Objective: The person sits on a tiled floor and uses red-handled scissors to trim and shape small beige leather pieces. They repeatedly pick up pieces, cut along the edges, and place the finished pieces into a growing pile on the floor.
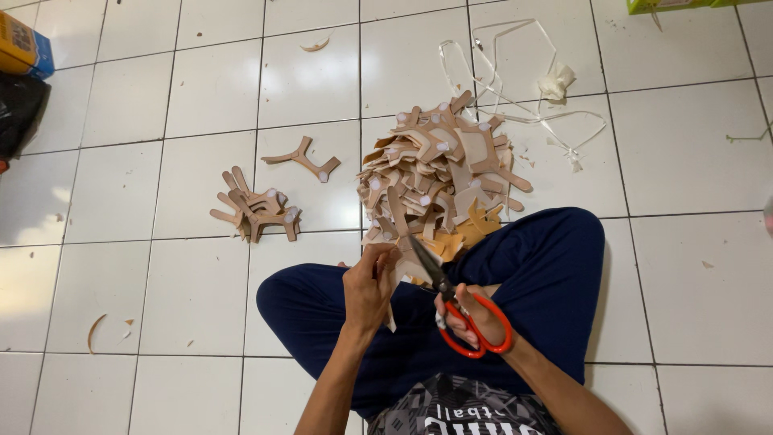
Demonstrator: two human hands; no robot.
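Right hand [467, 310]: fingers through the orange loop handles of a pair of scissors [459, 310], closed around them; dark blades point up and to the left, tips reaching toward the piece in the other hand; whether the blades are parted or shut cannot be told. Left hand [368, 286]: fingers pinched together on a thin tan cut-out piece [392, 310], held upright over the lap, its lower end hanging below the hand, its upper part just beside the scissor blades. The piece looks like flat sheet stock, light, and stiff enough to keep its shape yet likely to bend at its narrow arms; judged best held by the broader middle, close to the cutting line, so it does not flap. Immediately beyond the hands: a large heap of similar tan pieces [439, 173], many with a small white dot at one end, stacked loosely against the person's crossed legs in dark blue trousers [555, 274]. Further left on the white tiled floor [129, 121]: a small pile of branched pieces [258, 211], and one single Y-shaped piece [304, 159] lying apart from it. Behind the heap: a tangle of clear strapping [515, 80] with a crumpled white wad. Scattered offcuts near the left edge.
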